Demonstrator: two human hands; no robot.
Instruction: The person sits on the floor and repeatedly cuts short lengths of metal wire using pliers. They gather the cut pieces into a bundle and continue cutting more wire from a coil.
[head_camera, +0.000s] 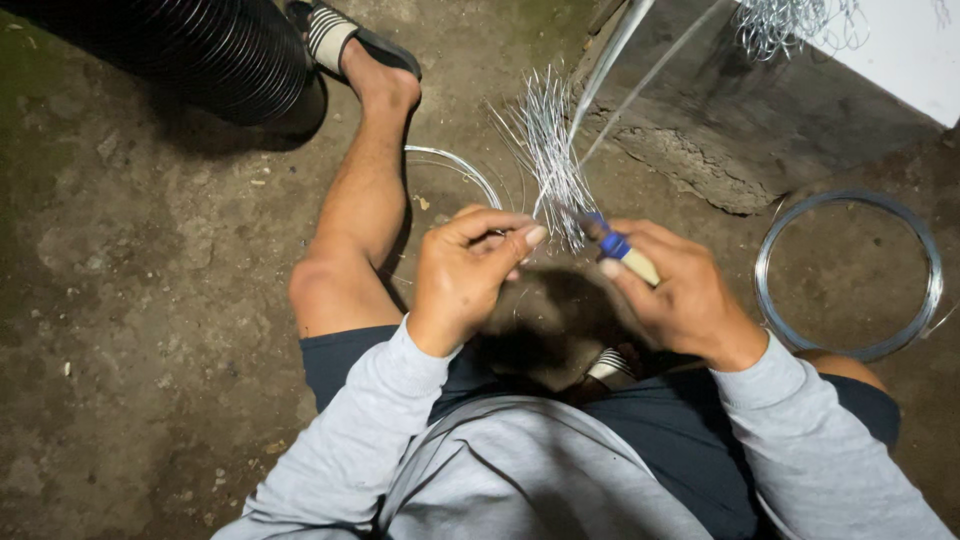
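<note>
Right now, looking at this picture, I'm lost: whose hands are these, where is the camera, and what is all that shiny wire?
The camera sits on a person's head and looks down, so you see their own arms and legs as they sit on a rough concrete floor. The left hand pinches a bundle of thin silvery wires that fans upward. The right hand grips a tool with a pale handle and blue collar, its tip at the bundle's base. A coil of wire lies to the right, a black ribbed hose at top left.
</note>
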